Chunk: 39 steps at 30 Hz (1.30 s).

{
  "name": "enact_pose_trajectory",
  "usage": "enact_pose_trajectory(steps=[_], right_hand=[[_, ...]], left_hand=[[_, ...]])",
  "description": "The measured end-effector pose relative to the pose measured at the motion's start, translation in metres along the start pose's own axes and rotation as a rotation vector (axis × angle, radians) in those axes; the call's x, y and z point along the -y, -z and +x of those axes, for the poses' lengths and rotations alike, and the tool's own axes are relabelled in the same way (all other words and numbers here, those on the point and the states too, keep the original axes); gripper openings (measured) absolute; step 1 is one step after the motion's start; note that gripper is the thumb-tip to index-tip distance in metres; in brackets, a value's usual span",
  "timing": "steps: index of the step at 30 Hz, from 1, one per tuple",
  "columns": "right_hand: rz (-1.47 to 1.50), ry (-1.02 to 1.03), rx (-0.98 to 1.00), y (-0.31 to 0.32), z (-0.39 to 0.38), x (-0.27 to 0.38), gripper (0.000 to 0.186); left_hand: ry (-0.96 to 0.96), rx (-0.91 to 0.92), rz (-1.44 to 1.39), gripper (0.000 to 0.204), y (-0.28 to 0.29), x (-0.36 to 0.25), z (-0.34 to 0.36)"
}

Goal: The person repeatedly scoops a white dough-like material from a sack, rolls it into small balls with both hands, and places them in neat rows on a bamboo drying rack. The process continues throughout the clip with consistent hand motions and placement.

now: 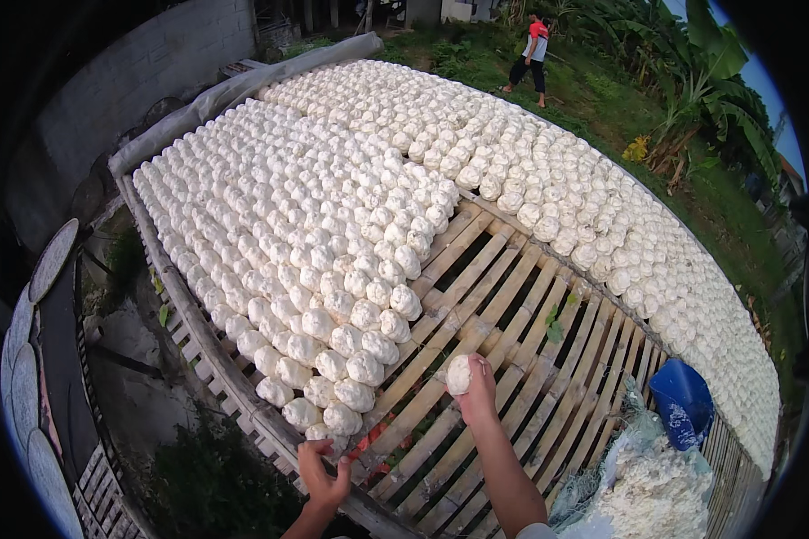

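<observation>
My right hand (479, 393) is closed round a white dough-like ball (458, 375), held above the bare bamboo slats. My left hand (325, 476) is at the near edge of the rack, its thumb and fingers apart. Its fingertips reach the nearest end of the tightly packed rows of white lumpy balls (319, 323). A small whitish piece (334, 440) shows just beyond those fingertips, and I cannot tell whether they grip it. The balls stand side by side in rows across the left part of the rack.
The bamboo slat rack (476, 314) has a raised pole edge (216, 368) at left. Another rack of white balls (530, 180) curves along the right. A blue scoop (681, 395) rests by crumbly white material (652, 492) on netting. A person (532, 58) walks on the grass beyond.
</observation>
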State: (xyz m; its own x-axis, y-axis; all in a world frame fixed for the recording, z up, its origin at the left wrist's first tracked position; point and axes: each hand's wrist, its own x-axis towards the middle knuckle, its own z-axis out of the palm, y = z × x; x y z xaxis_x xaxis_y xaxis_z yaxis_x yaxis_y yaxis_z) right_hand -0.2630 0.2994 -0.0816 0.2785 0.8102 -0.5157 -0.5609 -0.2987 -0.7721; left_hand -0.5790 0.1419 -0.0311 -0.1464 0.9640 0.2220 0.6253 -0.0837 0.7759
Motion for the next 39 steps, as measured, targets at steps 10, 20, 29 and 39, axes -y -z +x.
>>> enact_pose_trajectory(steps=[10, 20, 29, 39], right_hand=[[-0.206, 0.86, -0.196, -0.14, 0.198, 0.023, 0.056], [-0.496, 0.609, 0.132, -0.042, 0.083, 0.077, 0.069], [-0.494, 0.276, -0.045, 0.245, -0.232, -0.03, 0.037], [-0.807, 0.635, -1.194, 0.543, -0.329, 0.071, 0.037]], left_hand=[[-0.021, 0.138, 0.336, 0.053, -0.013, 0.038, -0.025], [0.008, 0.074, -0.034, 0.04, -0.015, 0.036, -0.007], [-0.196, 0.215, -0.084, 0.022, -0.025, 0.011, 0.0], [-0.343, 0.924, -0.17, 0.019, -0.092, -0.084, -0.157]])
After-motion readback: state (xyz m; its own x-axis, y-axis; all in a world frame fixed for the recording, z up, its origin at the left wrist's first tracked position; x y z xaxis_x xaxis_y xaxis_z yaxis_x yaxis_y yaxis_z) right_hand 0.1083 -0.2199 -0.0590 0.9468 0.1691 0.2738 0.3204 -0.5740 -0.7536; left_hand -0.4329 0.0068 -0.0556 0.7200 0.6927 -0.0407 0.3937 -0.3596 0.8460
